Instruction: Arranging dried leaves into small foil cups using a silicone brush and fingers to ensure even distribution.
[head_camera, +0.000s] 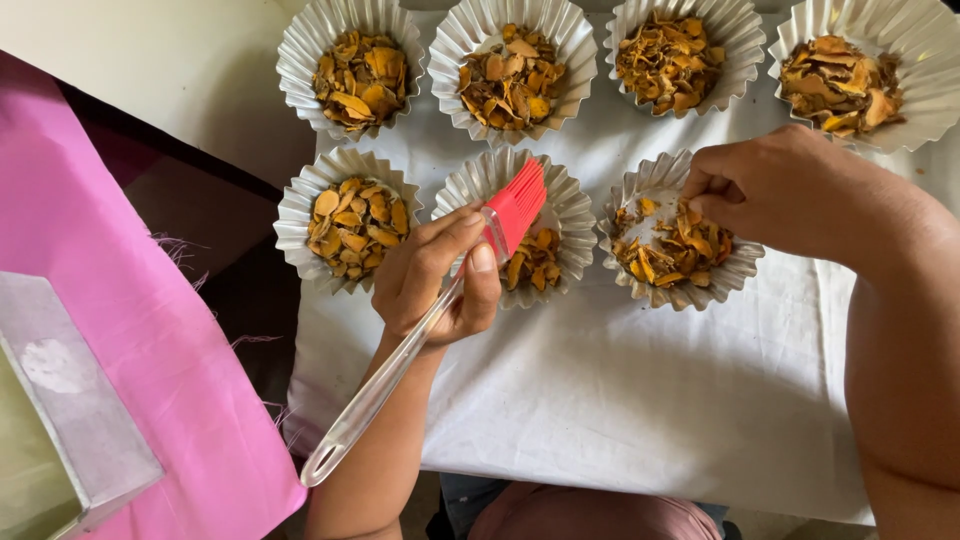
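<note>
Nearest to view, low on the left, lies a grey box (75, 400) on a pink cloth (150, 330). Beside it a white cloth (620, 400) carries seven fluted foil cups in two rows, each holding dried orange-yellow chips. Her left hand (440, 275) is closed around a brush (420, 320) with a clear handle and red bristles, the bristles resting over the middle cup (530, 225) of the near row. Just left of that stands a fuller cup (350, 220). Further right, the right hand (780, 190) hovers at the third cup (680, 235), fingertips pinched together at its rim; whether they hold a chip, I cannot quite tell. Both hands are well apart.
</note>
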